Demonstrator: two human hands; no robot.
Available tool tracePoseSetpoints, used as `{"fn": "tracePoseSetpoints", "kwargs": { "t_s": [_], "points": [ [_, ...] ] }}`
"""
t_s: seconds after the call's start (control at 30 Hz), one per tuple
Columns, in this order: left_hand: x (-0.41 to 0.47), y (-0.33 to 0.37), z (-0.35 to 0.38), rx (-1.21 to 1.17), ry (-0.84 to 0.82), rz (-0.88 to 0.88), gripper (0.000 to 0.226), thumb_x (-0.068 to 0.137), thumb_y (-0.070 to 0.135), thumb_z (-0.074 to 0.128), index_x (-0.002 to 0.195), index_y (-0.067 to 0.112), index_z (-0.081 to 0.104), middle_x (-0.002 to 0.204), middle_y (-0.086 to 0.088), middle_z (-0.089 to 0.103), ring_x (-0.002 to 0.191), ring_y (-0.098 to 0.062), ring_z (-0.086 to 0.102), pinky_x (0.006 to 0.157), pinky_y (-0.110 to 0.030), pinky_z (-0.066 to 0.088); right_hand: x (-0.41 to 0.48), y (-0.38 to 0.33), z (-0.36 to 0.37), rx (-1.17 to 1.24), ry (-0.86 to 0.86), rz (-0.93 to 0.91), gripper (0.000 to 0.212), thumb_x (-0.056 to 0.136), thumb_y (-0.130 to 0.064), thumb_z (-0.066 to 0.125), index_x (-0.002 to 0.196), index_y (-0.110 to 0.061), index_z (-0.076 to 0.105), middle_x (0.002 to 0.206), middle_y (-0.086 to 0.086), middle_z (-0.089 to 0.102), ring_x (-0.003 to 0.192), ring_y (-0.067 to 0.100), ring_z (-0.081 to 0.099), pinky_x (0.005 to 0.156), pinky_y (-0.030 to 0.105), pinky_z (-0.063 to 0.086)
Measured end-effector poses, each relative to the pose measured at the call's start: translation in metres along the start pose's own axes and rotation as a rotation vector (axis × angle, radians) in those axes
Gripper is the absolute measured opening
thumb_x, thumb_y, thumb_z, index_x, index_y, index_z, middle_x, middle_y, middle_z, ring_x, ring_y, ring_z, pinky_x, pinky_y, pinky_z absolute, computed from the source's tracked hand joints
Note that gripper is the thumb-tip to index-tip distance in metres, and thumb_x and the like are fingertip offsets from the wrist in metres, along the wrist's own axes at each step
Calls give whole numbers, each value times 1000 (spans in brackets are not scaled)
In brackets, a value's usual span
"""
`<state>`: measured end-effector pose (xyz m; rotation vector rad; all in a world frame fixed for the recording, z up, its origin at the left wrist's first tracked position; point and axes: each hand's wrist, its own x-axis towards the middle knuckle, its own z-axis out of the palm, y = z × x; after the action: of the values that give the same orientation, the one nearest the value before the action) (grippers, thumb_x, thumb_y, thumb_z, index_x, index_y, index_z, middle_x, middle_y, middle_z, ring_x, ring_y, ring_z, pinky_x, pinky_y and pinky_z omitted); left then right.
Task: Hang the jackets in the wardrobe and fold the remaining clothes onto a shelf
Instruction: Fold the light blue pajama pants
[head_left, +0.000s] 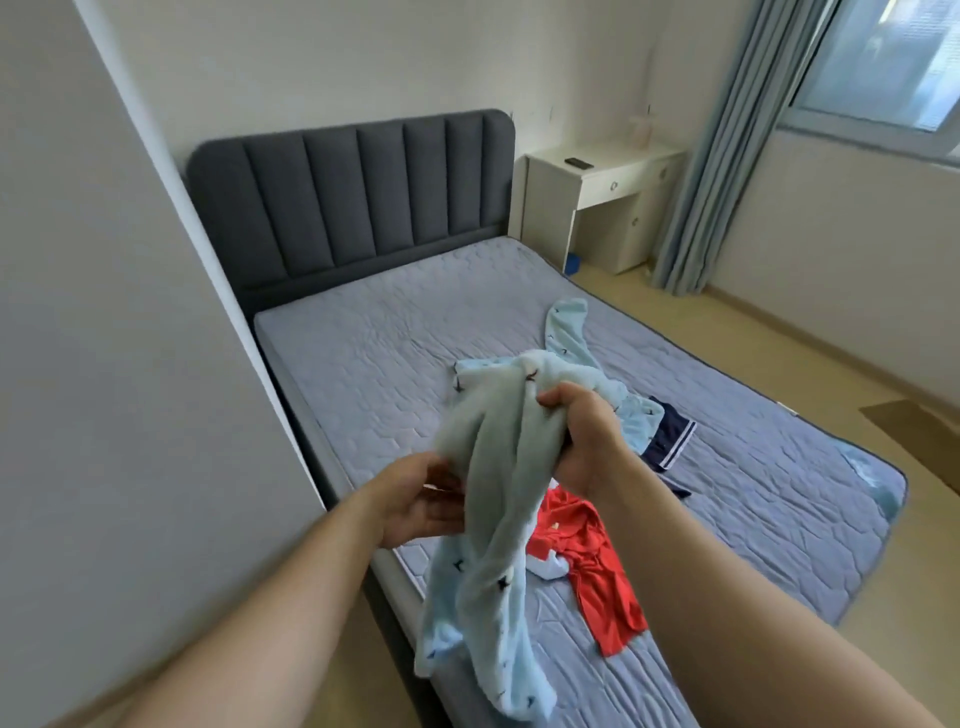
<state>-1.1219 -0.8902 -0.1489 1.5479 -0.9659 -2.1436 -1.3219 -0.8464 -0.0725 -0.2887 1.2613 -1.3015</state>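
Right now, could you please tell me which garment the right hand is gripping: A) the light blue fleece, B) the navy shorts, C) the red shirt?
A: the right hand grips the light blue fleece above the bed, while the red shirt and navy shorts lie on it.

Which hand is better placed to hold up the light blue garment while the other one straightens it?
Probably the right hand: it grips the bunched top of the light blue garment, which hangs below it. The left hand holds only its side, lower down.
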Motion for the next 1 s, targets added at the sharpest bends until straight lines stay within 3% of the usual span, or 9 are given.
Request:
{"fn": "tracePoseSetpoints", "kwargs": {
  "t_s": [0.13, 0.23, 0.43, 0.53, 0.63, 0.73, 0.83, 0.9, 1.0],
  "points": [
    [10, 20, 1, -109, 233, 125, 78, 77, 86, 55, 122, 22, 60, 115, -7, 65, 104, -32, 66, 91, -50, 58, -13, -4, 2, -18, 55, -42, 27, 49, -2, 52, 74, -12, 53, 76, 7, 49, 82, 30, 50, 76, 43, 45],
    [12, 41, 6, -256, -26, 177, 86, 62, 96, 57, 117, 32, 73, 118, -3, 74, 113, -28, 67, 94, -53, 55, -18, -3, -4, -42, 31, -37, 31, 39, -4, 51, 69, -13, 48, 70, 6, 43, 74, 30, 46, 67, 37, 42],
    [-1, 85, 30, -280, -126, 442, 24, 84, 25, 66, 96, 11, 82, 119, -22, 71, 101, -29, 73, 80, -37, 60, -17, 5, -36, -433, -57, -113, 36, 42, 5, 61, 77, 1, 69, 71, 16, 65, 67, 32, 64, 64, 40, 53],
    [-15, 99, 36, -293, -213, 500, 30, 76, 10, 60, 98, 6, 80, 111, -22, 72, 101, -35, 72, 84, -43, 60, -8, 1, -56, -554, -142, -12, 48, 57, -5, 80, 105, -9, 72, 98, 10, 76, 89, 24, 73, 77, 38, 59],
    [-34, 113, 40, -292, -244, 607, 38, 66, 3, 57, 97, 4, 79, 105, -22, 72, 100, -37, 70, 88, -46, 60, -2, -11, -58, -916, -27, 22, 31, 74, -24, 80, 103, -18, 70, 97, 1, 75, 78, 13, 69, 65, 25, 54],
    [-56, 125, 45, -199, -265, 758, 38, 61, -5, 56, 90, 4, 78, 93, -19, 72, 89, -34, 72, 77, -41, 62, 0, -24, -50, -1273, 236, -49, 66, 79, -25, 72, 138, -8, 47, 134, 16, 52, 92, 21, 56, 69, 30, 47],
    [-71, 129, 51, -69, -283, 832, 42, 57, -12, 56, 95, -3, 72, 90, -20, 71, 88, -35, 71, 74, -42, 61, 2, -31, -35, -1166, 48, -446, 113, 73, -14, 76, 160, -34, 6, 167, -4, 7, 149, 21, 23, 102, 30, 38],
    [-76, 127, 53, -23, -313, 837, 49, 57, -12, 58, 105, -8, 66, 96, -22, 69, 92, -37, 69, 79, -45, 61, -1, -34, -19, -1048, -218, -594, 111, 69, -9, 82, 154, -47, 21, 162, -18, 27, 146, 0, 27, 103, 18, 36],
    [-83, 127, 50, -60, -325, 859, 39, 61, -12, 57, 93, 3, 75, 90, -20, 72, 86, -34, 72, 72, -41, 61, -5, -34, -3, -1013, -338, -595, 57, 66, -16, 82, 111, -45, 63, 104, -28, 70, 97, -11, 64, 76, 9, 50]
  ]
}}
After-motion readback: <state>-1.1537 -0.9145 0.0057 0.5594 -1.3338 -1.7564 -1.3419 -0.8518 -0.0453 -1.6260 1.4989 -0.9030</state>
